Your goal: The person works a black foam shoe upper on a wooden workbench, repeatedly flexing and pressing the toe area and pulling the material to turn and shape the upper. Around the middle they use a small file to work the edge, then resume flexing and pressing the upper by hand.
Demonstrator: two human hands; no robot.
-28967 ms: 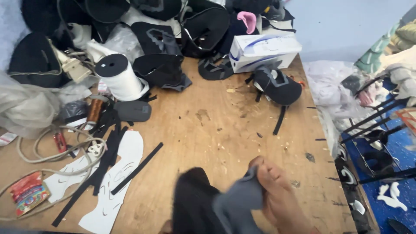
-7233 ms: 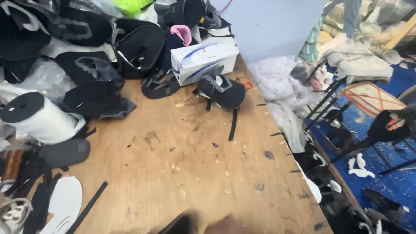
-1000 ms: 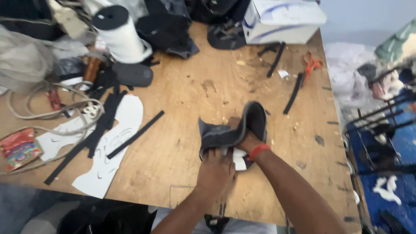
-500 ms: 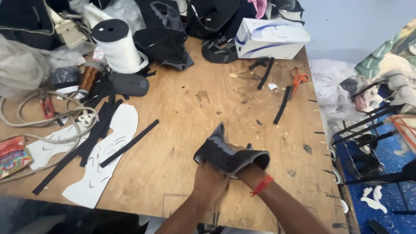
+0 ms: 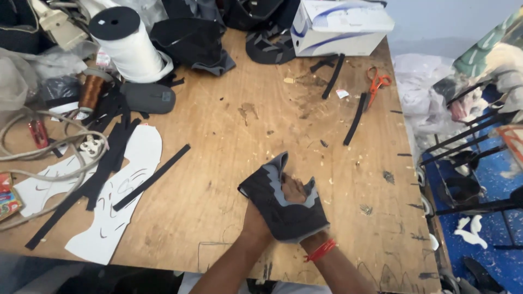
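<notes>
Holding a dark shoe upper (image 5: pixel 283 209) with grey trim, both hands sit low on the counter (image 5: pixel 229 147), about 6 o'clock in the head view.

Left hand (image 5: pixel 256 220): closed on the upper's left flap, fingers wrapped under the fabric. Right hand (image 5: pixel 297 190): mostly tucked inside the upper, knuckles showing through the opening, gripping from within. Red band (image 5: pixel 321 250) on the right wrist. The upper is lifted slightly off the wood, opening facing up toward 12 o'clock.

Around it:
- 9 o'clock: white paper pattern (image 5: pixel 122 196) flat on the counter, long black strips (image 5: pixel 150 177) lying across and beside it.
- 10 o'clock: grey cable (image 5: pixel 32 158) looped near the edge, copper thread spool (image 5: pixel 90 92), dark oval pad (image 5: pixel 147 98).
- 11 o'clock: big white spool (image 5: pixel 128 46) with black cap, tilted.
- 12 o'clock: black fabric pieces (image 5: pixel 193 43), well apart from the hands.
- 1 o'clock: white-and-blue box (image 5: pixel 340 27) at the far edge; two short black strips (image 5: pixel 332 76) just in front of it.
- 2 o'clock: orange-handled scissors (image 5: pixel 377 81), another black strip (image 5: pixel 355 118) just beside them.

Off the counter's right edge: black metal frames (image 5: pixel 468 141) over a blue floor (image 5: pixel 490 228).
</notes>
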